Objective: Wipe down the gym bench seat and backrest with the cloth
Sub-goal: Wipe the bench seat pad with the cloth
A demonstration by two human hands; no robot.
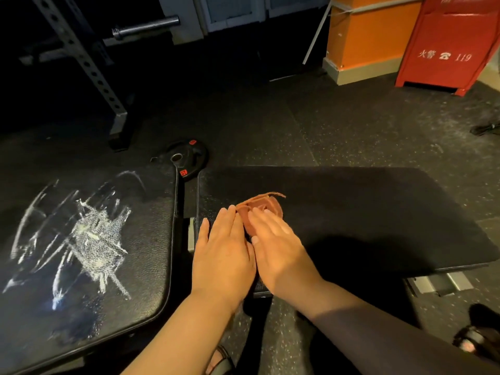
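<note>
A reddish-brown cloth [263, 209] lies bunched on the black bench pad [365, 212] that stretches to the right. My left hand [223, 250] lies flat on that pad with straight fingers, its fingertips touching the cloth's left edge. My right hand [278, 244] presses flat on top of the cloth, covering its near part. The other black pad [140, 239], at the left, has worn, cracked white patches [92, 234] across its middle. A narrow gap with a metal bracket [191, 236] separates the two pads.
A small black weight plate [186, 161] lies on the rubber floor just behind the gap. A grey perforated rack upright [89, 66] and a bar sleeve [146, 27] stand at the back left. A red fire cabinet [449, 41] and orange pillar [368, 36] stand at the back right.
</note>
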